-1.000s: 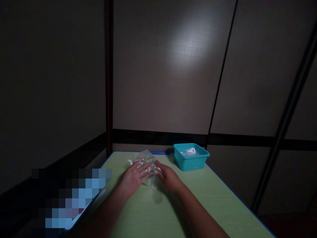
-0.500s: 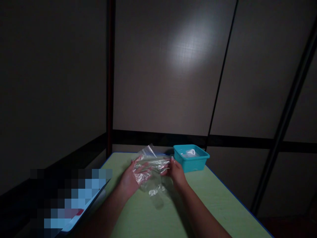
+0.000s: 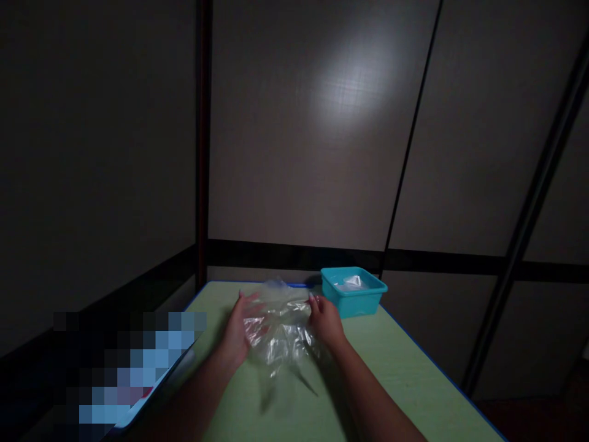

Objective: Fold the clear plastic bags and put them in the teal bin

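Observation:
A clear, crinkled plastic bag point(image 3: 288, 334) is spread between my two hands above the green table point(image 3: 391, 380). My left hand point(image 3: 239, 331) is at the bag's left side, its fingers seen through the film with the thumb at the edge. Fingers of my right hand point(image 3: 326, 320) pinch the upper right edge of the bag. The lower part of the bag hangs down toward the tabletop. Just behind my right hand stands a turquoise basket point(image 3: 356, 302) with clear plastic point(image 3: 353, 283) inside.
At the lower left is a light blue-edged object point(image 3: 131, 414), mostly hidden by pixelation, beside the table's left edge. Dark panelled walls point(image 3: 299, 135) rise behind and to the left of the table.
The bag has been drawn out wider and its lower part spreads further over the table. My left hand has shifted slightly left; my right hand still pinches the film.

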Demonstrator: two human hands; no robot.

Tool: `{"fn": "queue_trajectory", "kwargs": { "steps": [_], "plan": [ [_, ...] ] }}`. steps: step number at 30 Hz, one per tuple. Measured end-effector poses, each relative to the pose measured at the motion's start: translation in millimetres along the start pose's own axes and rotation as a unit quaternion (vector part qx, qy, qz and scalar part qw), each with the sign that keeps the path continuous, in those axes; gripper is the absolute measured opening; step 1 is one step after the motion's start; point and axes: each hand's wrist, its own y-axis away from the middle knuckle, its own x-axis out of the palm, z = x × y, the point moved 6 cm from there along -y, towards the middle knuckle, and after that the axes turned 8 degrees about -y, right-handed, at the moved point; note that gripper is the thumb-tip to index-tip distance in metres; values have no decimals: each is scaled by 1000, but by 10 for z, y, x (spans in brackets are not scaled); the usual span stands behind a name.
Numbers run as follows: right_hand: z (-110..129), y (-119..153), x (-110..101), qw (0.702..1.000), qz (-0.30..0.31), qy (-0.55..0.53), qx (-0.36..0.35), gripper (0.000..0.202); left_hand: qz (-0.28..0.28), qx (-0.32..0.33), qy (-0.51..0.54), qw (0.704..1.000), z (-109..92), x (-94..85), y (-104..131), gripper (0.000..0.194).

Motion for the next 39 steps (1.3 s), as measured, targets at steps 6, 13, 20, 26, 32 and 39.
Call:
{"fn": "queue_trajectory", "kwargs": {
  "steps": [6,13,20,26,32,39],
  "plan": [
    [11,53,33,970,64,236,2,31,-211,246,-215,921,-404,-166,136,36],
    [33,55,11,981,26,191,-18,36,179,264,-345,883,-180,371,305,27],
    [378,200,107,977,87,174,-91,42,147,174,-472,852,255,54,64,44],
    [304,528,489,920,341,175,-80,71,-76,160,-547,818,155,-171,-41,48],
    [75,521,526,904,372,211,-23,74,2,195,-570,798,174,-63,-26,46],
    [22,386,262,884,392,249,45,113,21,157,-569,807,272,-139,-68,56]
  ]
}}
